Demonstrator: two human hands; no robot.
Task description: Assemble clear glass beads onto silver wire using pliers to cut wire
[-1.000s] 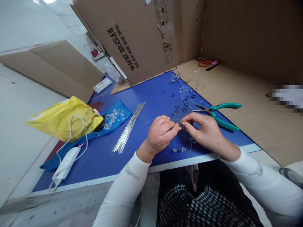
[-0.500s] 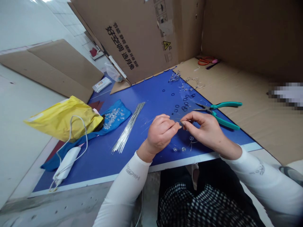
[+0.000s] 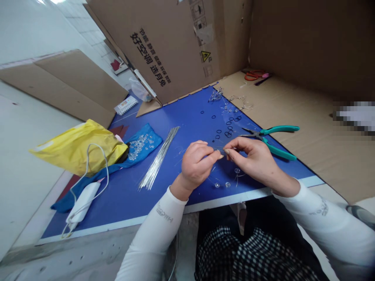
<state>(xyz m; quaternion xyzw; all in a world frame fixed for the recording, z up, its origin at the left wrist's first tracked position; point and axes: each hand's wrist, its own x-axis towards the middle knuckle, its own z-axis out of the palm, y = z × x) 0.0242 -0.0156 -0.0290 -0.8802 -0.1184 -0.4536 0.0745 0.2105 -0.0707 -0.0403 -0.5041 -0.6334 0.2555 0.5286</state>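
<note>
Over the blue table top [image 3: 166, 203], my left hand [image 3: 199, 162] is closed, its thumb and forefinger pinching what looks like a small clear bead [image 3: 218, 151]. My right hand [image 3: 252, 158] meets it fingertip to fingertip and pinches a thin wire; the fingers partly hide both pieces. Below the hands lie a few clear beads [image 3: 227, 184] with fine wires. Black rings [image 3: 218, 132] are scattered just beyond my fingertips. Green-handled pliers [image 3: 260, 134] rest with jaws apart behind my right hand.
A bundle of straight silvery wires [image 3: 159, 158] lies left of my left hand. Farther left are loose clear beads on a blue cloth [image 3: 152, 136], a yellow bag [image 3: 84, 146] and a white power strip [image 3: 83, 203]. Wired pieces [image 3: 216, 95] and orange scissors [image 3: 254, 75] lie near cardboard walls [image 3: 181, 43].
My left fingers have shifted very slightly, and a bit more of the clear piece at their tips shows. My right hand keeps its pinch in nearly the same place.
</note>
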